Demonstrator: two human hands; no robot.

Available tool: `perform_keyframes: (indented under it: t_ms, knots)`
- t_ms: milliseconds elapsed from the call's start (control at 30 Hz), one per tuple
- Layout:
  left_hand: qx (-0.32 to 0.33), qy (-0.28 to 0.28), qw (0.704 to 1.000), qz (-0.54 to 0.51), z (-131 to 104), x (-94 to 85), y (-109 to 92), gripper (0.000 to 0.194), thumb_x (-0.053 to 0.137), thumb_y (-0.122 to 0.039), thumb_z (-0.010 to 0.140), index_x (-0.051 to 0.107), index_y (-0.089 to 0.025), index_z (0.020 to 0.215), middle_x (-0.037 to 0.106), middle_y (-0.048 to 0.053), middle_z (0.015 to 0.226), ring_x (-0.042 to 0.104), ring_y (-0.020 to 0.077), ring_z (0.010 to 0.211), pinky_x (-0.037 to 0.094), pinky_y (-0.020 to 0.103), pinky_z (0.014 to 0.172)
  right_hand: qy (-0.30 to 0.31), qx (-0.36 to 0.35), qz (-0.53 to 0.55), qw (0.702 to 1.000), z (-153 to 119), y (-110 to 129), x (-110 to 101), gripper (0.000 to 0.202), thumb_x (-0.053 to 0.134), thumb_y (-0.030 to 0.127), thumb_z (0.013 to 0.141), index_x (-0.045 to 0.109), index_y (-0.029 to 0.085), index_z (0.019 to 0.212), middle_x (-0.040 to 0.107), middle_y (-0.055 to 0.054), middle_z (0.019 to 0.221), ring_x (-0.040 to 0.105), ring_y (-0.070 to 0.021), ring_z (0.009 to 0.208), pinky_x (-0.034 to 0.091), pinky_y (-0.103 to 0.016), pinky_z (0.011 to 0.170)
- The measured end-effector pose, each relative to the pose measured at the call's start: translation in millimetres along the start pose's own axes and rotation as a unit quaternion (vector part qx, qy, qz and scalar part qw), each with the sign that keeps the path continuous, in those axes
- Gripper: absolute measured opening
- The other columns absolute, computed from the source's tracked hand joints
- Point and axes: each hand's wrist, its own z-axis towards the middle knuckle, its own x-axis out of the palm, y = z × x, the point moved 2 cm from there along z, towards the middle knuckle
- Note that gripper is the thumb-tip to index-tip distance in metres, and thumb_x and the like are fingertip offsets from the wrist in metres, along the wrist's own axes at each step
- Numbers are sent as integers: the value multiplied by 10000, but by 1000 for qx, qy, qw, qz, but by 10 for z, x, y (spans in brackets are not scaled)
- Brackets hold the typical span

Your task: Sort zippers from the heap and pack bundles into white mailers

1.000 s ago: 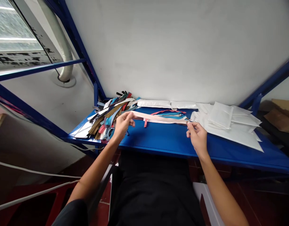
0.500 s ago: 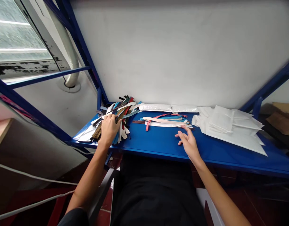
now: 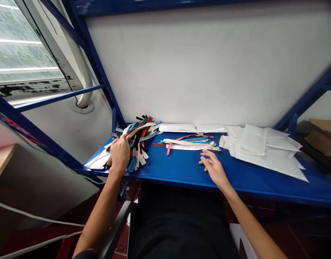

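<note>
Plainly, we have two lots of narrow strips: one big heap (image 3: 143, 138) of many colours at the left end, too tangled to count, and one smaller group (image 3: 191, 144) laid crosswise near the middle. In that group we count one coral strip bending over the others and two pale ones along the front; the blue and brown ones overlap too much to number. Our left hand (image 3: 120, 151) lies over the near left side of the heap, its fingers mostly hidden behind its back, so we cannot tell whether they are clamped on a strip. Our right hand (image 3: 214, 167) holds nothing, its fingers loosely curled and apart, just in front of the smaller group's right end. Behind that group sit two white packets (image 3: 177, 128), end to end along the wall (image 3: 208, 72). To the right, a spread of flat white sleeves (image 3: 262, 147) overlaps beyond counting, one corner pointing towards the front edge. The blue table (image 3: 176, 167) gives us open room between heap and right hand, back to the smaller group; the heap's lower ends hang close to the front edge.
</note>
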Motion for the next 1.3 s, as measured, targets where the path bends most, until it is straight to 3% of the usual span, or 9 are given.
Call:
perform_keyframes:
  t_ms: [233,333,500,600,700,867,967,1133,1300]
  knots:
    - [-11,-62,991,-115,-178,-324,-230,537,362,-465,1133,659,-140,1441,817,178,1099,765,329,1027,558,426,916,8,-21,-25,999,-54,168,24,412,675,596,996,752,216,1133,646,-152,1446,771,-211,861,562,-270,528]
    - [15,35,965,-258,-423,-332,-566,533,391,-522,1126,647,-178,1442,818,101,902,774,260,816,580,358,766,59,-40,-22,997,-208,332,169,388,611,575,1051,763,224,1113,785,-95,1100,699,-165,695,550,-279,562]
    - [83,265,823,-495,-1040,-132,-1274,555,341,-560,1142,620,-164,1413,743,18,749,616,132,537,502,251,570,183,-39,-10,982,-509,540,509,414,579,568,1079,711,222,1264,800,-80,1083,649,-138,616,550,-291,612]
    - [119,291,820,-478,-1260,-64,-1460,548,322,-548,1150,651,-168,1368,692,-3,705,623,132,597,490,244,616,186,-58,-37,980,-554,559,586,352,645,543,1052,714,217,1165,798,-64,999,668,-164,660,553,-309,671]
    - [163,290,831,-446,-1300,-50,-1459,547,284,-518,1163,656,-178,1377,736,16,758,694,155,682,530,261,687,191,-67,-28,979,-535,537,587,275,631,491,1070,715,233,1028,787,-43,947,707,-197,764,552,-317,738]
    - [309,249,815,-422,-1286,-9,-1399,483,499,-498,1120,612,-208,1489,789,126,1301,802,252,1091,618,315,876,173,-110,-44,978,-530,522,564,268,563,436,1111,638,235,949,734,-26,869,689,-196,764,517,-301,718]
    - [333,200,813,-434,-1294,20,-1405,406,467,-398,1143,661,-212,1448,800,125,1282,809,243,1093,628,296,871,159,-177,-128,963,-527,579,532,237,519,354,1130,635,237,959,734,-42,934,703,-202,823,506,-302,762]
    - [248,175,819,-487,-1213,-101,-1363,394,452,-356,1148,735,-167,1346,775,46,798,718,139,641,540,211,623,75,-220,-270,934,-349,636,247,256,472,315,1135,656,238,975,731,-54,921,702,-201,776,476,-296,706]
    - [127,105,833,-528,-947,-269,-1089,404,493,-427,1127,782,-162,1227,587,-22,608,553,104,527,436,199,532,-126,-163,-297,932,-37,420,-417,297,520,441,1083,636,237,902,737,-91,864,677,-246,747,498,-349,714]
